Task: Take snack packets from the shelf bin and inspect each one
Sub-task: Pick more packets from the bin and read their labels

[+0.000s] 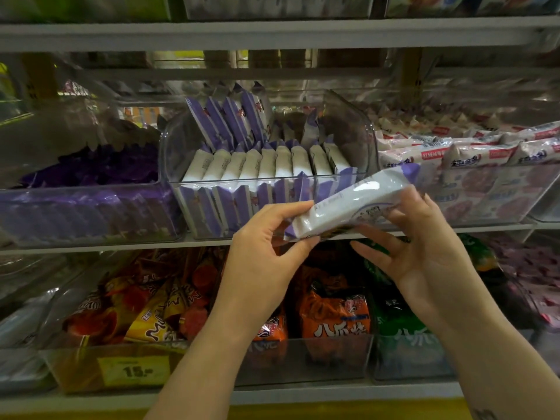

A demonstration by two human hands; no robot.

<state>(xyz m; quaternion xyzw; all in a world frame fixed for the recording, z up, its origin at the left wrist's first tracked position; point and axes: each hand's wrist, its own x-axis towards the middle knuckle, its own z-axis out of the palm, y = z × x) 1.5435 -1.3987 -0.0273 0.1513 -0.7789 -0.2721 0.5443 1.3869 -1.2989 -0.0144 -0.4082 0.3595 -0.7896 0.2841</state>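
your left hand (266,237) pinches the lower left end of a white and purple snack packet (348,204), with the thumb on its upper face and the fingers curled underneath. your right hand (424,247) holds the packet further to the right, thumb and forefinger closed on it, while the other fingers fan out loosely below. the packet is in the air, tilted with its left end low and its right end high. it is on the near side of the clear shelf bin (357,125), and its upper end crosses the bin's right front corner in view.

inside that bin, matching packets (266,165) stand on edge in packed rows, and the far left ones lean back. the bin stands on the middle shelf (91,247).

to its left is a clear bin of dark purple packets (91,174). to its right is one of white and pink packets (485,156).

on the shelf below, nearer to you, are bins with red and yellow packets (151,313), orange packets (333,316) and green packets (403,325). a yellow price tag (133,371) on the front of the left one of these bins reads 15.
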